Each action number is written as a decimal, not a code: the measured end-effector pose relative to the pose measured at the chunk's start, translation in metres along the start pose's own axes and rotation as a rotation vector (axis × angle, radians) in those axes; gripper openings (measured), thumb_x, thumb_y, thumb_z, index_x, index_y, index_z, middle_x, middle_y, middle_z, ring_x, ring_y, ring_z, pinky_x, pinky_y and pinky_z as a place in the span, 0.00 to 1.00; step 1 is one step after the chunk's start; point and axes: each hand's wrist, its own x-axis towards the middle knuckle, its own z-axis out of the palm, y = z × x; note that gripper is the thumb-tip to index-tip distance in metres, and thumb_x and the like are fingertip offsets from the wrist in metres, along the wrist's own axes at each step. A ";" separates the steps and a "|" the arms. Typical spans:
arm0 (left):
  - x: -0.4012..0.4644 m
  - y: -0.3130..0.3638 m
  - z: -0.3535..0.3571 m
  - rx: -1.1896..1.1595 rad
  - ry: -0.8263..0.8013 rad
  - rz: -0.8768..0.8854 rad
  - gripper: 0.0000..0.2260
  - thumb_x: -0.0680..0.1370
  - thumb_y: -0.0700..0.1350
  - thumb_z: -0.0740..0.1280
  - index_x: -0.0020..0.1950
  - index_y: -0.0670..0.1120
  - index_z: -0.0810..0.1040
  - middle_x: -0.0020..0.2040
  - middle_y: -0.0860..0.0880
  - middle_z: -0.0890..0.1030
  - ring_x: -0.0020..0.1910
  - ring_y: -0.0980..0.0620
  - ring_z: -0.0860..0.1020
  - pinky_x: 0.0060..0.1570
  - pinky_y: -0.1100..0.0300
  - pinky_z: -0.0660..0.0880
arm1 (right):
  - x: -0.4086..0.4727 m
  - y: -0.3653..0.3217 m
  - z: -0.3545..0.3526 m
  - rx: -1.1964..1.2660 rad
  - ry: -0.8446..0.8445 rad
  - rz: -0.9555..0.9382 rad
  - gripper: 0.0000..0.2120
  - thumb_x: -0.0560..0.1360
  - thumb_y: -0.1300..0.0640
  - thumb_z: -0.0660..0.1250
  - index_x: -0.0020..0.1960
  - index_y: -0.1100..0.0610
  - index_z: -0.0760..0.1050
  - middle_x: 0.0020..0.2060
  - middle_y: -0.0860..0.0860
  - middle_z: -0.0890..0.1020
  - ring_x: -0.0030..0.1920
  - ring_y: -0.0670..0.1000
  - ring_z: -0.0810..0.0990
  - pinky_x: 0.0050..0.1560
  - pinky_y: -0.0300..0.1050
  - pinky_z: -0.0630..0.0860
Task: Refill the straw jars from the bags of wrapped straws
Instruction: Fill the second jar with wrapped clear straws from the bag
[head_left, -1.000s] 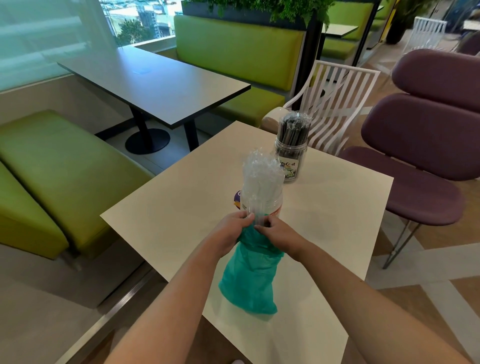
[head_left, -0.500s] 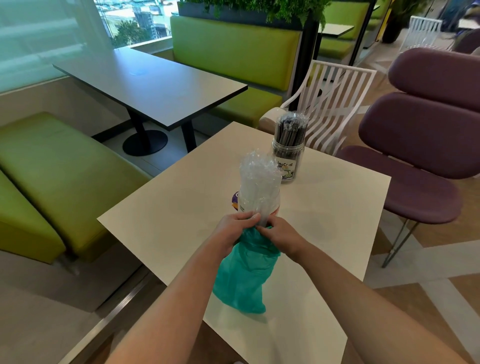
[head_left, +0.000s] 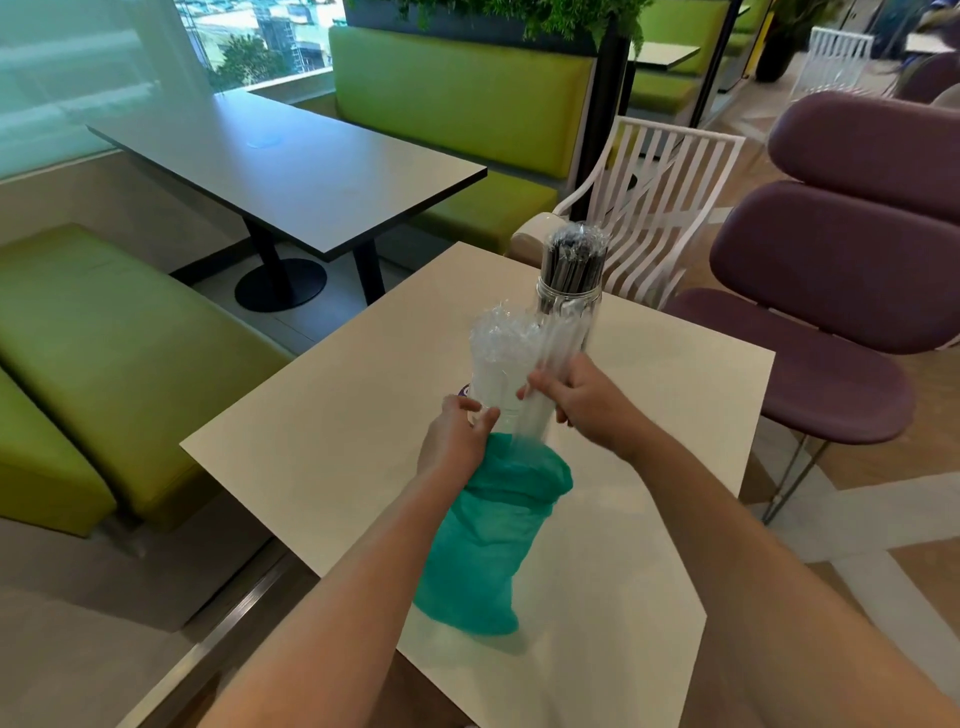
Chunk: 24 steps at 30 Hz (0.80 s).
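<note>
A green bag (head_left: 488, 540) lies on the cream table (head_left: 322, 441) between my arms, its mouth facing away from me. My left hand (head_left: 457, 436) grips the bag's mouth next to a jar (head_left: 498, 374) packed with clear wrapped straws. My right hand (head_left: 582, 400) grips a bundle of clear wrapped straws (head_left: 556, 358), its lower ends still at the bag's mouth, motion-blurred. Behind stands a second jar (head_left: 571, 280) holding dark wrapped straws.
A white slatted chair (head_left: 660, 208) and a purple lounge chair (head_left: 841, 312) stand beyond the table's far and right sides. A dark table (head_left: 291, 166) and green benches (head_left: 104, 353) are to the left.
My right hand has lifted up and to the right, drawing a bundle of clear straws out of the green bag. My left hand has stayed at the bag's mouth.
</note>
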 end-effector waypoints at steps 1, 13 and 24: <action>0.002 0.003 0.000 0.027 0.002 -0.005 0.21 0.79 0.59 0.64 0.66 0.48 0.68 0.58 0.44 0.80 0.55 0.44 0.79 0.50 0.53 0.74 | 0.001 -0.008 -0.006 -0.009 0.028 -0.025 0.07 0.82 0.55 0.60 0.57 0.57 0.70 0.47 0.54 0.83 0.29 0.34 0.75 0.30 0.29 0.70; 0.026 0.013 -0.006 0.101 -0.132 -0.075 0.35 0.76 0.59 0.69 0.78 0.58 0.55 0.70 0.46 0.73 0.61 0.43 0.76 0.57 0.49 0.76 | 0.012 -0.062 -0.026 -0.074 0.297 -0.180 0.19 0.80 0.49 0.62 0.67 0.53 0.65 0.50 0.44 0.78 0.53 0.48 0.79 0.58 0.53 0.79; 0.032 0.019 -0.009 0.023 -0.176 -0.145 0.37 0.74 0.55 0.73 0.77 0.60 0.57 0.68 0.47 0.73 0.52 0.49 0.77 0.55 0.50 0.79 | 0.031 -0.060 -0.022 -0.082 0.270 -0.177 0.23 0.80 0.51 0.64 0.72 0.54 0.62 0.55 0.51 0.76 0.41 0.48 0.79 0.31 0.33 0.77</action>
